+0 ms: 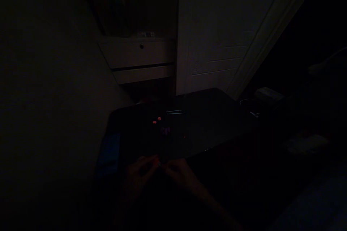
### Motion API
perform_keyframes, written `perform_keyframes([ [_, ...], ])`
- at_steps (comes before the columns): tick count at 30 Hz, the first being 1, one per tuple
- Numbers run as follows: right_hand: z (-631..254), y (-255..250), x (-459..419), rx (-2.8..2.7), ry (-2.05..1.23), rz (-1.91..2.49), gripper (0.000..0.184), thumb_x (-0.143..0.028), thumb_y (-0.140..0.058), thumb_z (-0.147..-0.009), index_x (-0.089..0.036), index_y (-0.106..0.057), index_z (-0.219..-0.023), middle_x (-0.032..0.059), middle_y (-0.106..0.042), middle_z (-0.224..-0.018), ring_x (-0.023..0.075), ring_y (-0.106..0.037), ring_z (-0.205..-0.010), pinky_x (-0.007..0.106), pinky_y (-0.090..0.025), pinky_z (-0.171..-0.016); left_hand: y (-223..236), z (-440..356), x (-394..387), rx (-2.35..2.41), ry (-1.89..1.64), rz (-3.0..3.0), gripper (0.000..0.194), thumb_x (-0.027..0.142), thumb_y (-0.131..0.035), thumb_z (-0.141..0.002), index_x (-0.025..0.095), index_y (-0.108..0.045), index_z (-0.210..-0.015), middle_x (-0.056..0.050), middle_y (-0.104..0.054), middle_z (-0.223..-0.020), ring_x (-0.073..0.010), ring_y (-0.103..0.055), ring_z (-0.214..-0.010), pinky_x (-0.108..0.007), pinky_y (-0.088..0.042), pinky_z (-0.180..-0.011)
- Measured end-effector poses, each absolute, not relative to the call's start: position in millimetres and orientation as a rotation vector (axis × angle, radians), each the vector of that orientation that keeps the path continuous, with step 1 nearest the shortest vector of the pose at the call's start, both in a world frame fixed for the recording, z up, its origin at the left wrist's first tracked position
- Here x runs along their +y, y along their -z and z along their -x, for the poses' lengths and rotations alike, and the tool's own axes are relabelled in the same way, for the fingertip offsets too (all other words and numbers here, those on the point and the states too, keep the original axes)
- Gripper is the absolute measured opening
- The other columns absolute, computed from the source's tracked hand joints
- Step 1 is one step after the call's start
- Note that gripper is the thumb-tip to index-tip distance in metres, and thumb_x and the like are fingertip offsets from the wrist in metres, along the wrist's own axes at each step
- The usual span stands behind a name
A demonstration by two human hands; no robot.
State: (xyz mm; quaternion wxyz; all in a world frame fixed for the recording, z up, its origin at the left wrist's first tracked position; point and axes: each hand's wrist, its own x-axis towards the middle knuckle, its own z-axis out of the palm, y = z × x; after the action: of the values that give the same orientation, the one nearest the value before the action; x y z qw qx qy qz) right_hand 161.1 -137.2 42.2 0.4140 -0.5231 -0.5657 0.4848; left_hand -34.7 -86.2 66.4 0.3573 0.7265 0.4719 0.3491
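Hands nearly meeting, curled inward (small piece between).

Left hand and right hand face each other by the tabletop's near edge, fingers curled, fingertips close together (darkness blurs them); the right forearm slants back.

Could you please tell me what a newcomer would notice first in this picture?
Probably the two small orange pieces, bright on the dark table, left of its middle. Beyond them, slightly right, lie what may be tweezers. The left hand and right hand show dimly at the near edge.
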Motion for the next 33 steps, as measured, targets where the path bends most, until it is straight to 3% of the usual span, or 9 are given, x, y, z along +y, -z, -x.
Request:
perform_keyframes([
  [3, -161.6, -44.5, -137.2, -1.379, -1.205, 1.322, 0.032, -0.033, -0.060, -0.095, -0.016, -0.065, -0.068, -0.0015, -0.061, -0.066, 0.0131, -0.051, -0.063, 0.023, -0.036, -0.060, -63.6, 36.7, -85.2, 1.296, -0.874, -1.823, 0.029, 0.049, -0.078, -0.082, 0.028, -0.085, -0.099, -0.003, -0.086, -0.094, -0.0225, -0.079, -0.077, -0.032, -0.065, -0.071],
  [11, -152.2, -50.9, -138.6, -1.363, -1.010, 1.438, 0.033, -0.030, -0.056, -0.102, -0.016, -0.071, -0.077, 0.0035, -0.073, -0.076, 0.0162, -0.064, -0.071, 0.024, -0.042, -0.067, -60.4, 37.6, -83.7, 1.199, -0.935, -1.732, 0.027, 0.053, -0.079, -0.081, 0.030, -0.087, -0.094, -0.003, -0.086, -0.106, -0.0288, -0.081, -0.101, -0.043, -0.063, -0.100],
  [33, -150.4, -60.7, -133.9, -1.400, -1.058, 1.534, 0.027, -0.022, -0.061, -0.097, -0.014, -0.074, -0.074, 0.0021, -0.072, -0.071, 0.0136, -0.060, -0.064, 0.023, -0.036, -0.059, -66.9, 34.1, -83.1, 1.264, -0.906, -1.640, 0.018, 0.042, -0.080, -0.073, 0.029, -0.087, -0.083, -0.004, -0.086, -0.094, -0.0275, -0.081, -0.091, -0.039, -0.065, -0.090],
])
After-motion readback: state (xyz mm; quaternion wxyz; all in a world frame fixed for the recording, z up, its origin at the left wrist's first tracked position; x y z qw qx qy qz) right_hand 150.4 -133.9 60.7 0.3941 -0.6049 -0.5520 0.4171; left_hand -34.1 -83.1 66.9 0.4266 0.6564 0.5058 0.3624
